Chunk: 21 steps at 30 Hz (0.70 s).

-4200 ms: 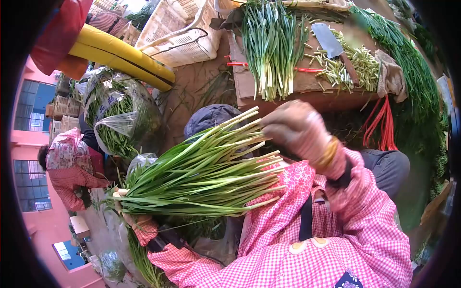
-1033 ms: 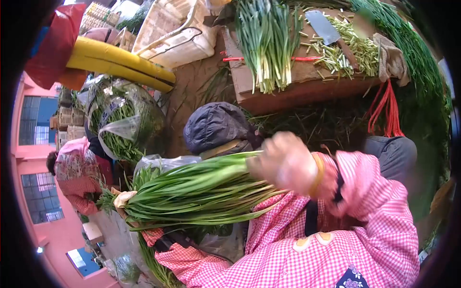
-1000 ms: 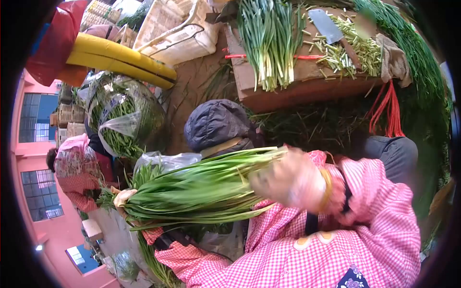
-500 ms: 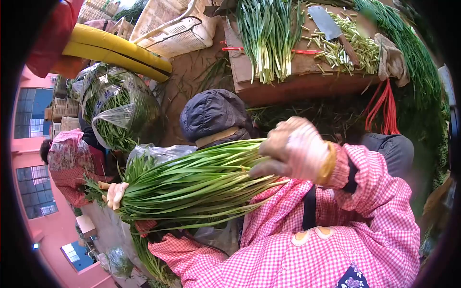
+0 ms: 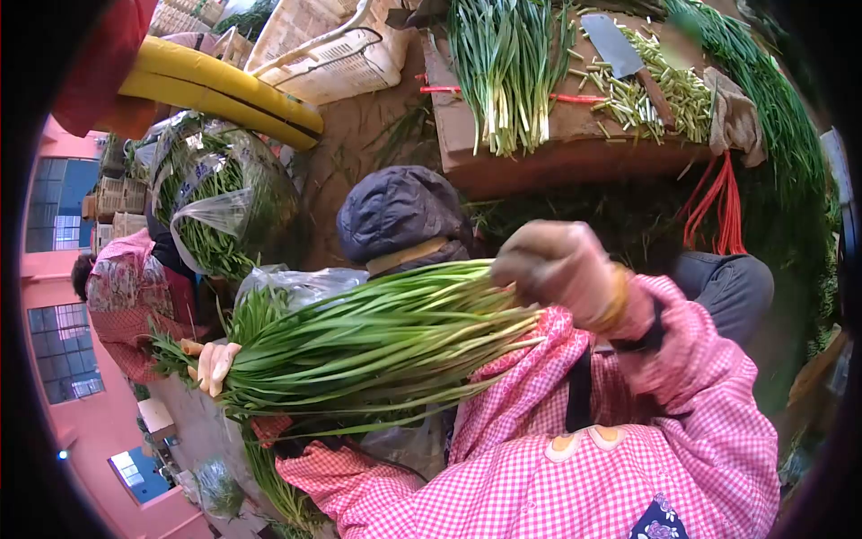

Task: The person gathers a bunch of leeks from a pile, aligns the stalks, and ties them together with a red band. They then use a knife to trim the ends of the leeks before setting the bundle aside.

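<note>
One bunch of greens [image 5: 359, 346] held up, near-left of the worktop [image 5: 575, 153]; L hand [image 5: 214, 366] has fingers clenched round its left end. R hand [image 5: 566, 269] has just curled in by the stem ends, grip unclear w/ blur; prob. sorting's unfinished.

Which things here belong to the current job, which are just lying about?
Job:
- green bunch, left hand gripping, right hand by stalk ends
- probably cleaver, red ties

Apparently lying about:
- white crate
- rag
</note>
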Each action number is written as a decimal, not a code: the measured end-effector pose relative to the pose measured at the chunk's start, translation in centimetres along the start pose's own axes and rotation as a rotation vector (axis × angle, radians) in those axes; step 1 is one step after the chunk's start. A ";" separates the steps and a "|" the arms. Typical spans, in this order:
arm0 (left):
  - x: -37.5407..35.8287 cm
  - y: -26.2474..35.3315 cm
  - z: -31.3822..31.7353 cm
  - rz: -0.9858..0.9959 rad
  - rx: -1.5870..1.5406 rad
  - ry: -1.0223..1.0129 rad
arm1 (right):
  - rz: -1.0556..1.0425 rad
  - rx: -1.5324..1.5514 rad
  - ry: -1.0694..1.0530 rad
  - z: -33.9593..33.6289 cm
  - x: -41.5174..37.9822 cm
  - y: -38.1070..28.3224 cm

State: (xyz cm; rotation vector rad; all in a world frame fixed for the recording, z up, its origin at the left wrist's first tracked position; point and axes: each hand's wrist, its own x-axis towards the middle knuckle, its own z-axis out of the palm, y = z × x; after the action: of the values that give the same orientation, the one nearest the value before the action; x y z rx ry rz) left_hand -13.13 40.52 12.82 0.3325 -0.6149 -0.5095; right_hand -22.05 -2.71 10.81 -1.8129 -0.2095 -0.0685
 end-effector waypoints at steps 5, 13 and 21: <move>0.0 0.0 -0.2 -0.016 0.012 0.004 | 0.450 0.204 0.096 -4.0 -0.1 1.4; 1.5 -2.3 0.4 -0.038 -0.049 -0.033 | -0.525 -0.750 -0.172 0.3 1.3 1.5; -1.0 0.7 0.1 0.178 0.391 0.348 | 0.040 0.851 -0.428 -0.4 0.7 -3.3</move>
State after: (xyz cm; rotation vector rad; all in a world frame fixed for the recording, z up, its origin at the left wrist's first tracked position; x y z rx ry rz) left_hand -13.63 41.64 12.82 0.7131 -0.3960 -0.1490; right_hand -21.94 -2.28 14.22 -0.9606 -0.4294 0.3888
